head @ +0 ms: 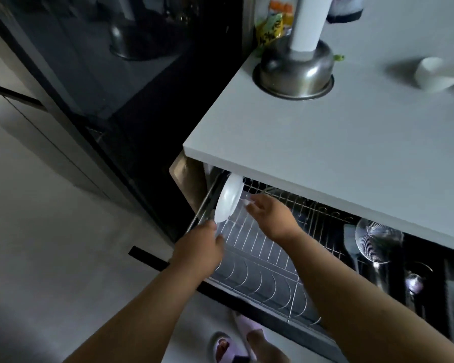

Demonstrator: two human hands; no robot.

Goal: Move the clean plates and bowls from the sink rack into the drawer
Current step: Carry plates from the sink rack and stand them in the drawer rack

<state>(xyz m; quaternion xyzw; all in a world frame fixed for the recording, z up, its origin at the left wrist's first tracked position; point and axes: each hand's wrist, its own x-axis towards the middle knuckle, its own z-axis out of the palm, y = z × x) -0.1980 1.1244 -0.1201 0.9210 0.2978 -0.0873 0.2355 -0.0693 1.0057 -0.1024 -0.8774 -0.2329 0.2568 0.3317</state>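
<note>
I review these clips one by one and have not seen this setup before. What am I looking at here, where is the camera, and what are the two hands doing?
There is no machine here: a person does the job with bare hands, and the one camera sits on their head, looking forward and down, so both arms reach in from the bottom of the picture.

Below the grey counter a drawer is pulled out, fitted with a wire dish rack. One white plate stands on edge at the rack's far left end. The left hand is at the plate's lower rim; whether it grips is blurred. The right hand reaches beside the plate with relaxed fingers, holding nothing.

A wire skimmer lies further right in the drawer. On the counter are an upturned steel bowl and a white bowl.
</note>
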